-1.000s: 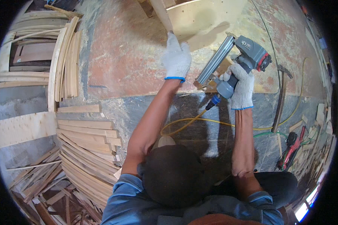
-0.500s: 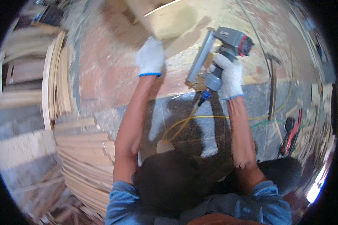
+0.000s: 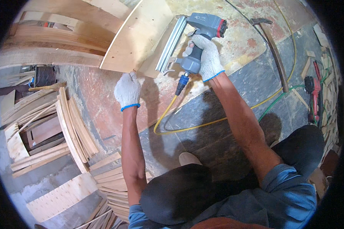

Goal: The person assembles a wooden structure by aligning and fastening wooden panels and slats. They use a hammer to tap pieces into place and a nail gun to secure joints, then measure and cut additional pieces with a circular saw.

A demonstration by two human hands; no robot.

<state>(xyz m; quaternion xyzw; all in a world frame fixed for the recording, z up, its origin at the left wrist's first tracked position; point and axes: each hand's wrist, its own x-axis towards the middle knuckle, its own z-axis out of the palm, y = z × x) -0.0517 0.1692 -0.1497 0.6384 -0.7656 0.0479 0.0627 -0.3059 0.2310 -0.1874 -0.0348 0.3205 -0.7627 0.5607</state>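
My right hand (image 3: 207,57), in a white knit glove, is wrapped round the grip of a grey pneumatic nail gun (image 3: 198,42) with a red-trimmed cap and a silver magazine. A yellow air hose (image 3: 165,114) joins its handle by a blue coupling. The magazine lies over or close to a curved plywood panel (image 3: 135,36) standing on the floor; whether they touch I cannot tell. My left hand (image 3: 128,91), gloved too, is closed at the panel's lower edge, its fingertips partly hidden. Beyond the panel, a wooden piece (image 3: 61,36) with several curved slats fills the upper left.
A hammer (image 3: 273,49) lies on the floor to the right, by the yellow hose and a green hose (image 3: 273,107). Further right is a red and black tool (image 3: 312,97). Wood strips (image 3: 74,126) are stacked at left, with a pale board (image 3: 61,196) below them.
My view has swung left, bringing the slatted wooden piece and plywood panel in clearly where they were blurred. The nail gun stays in my right hand, now nearer the panel.
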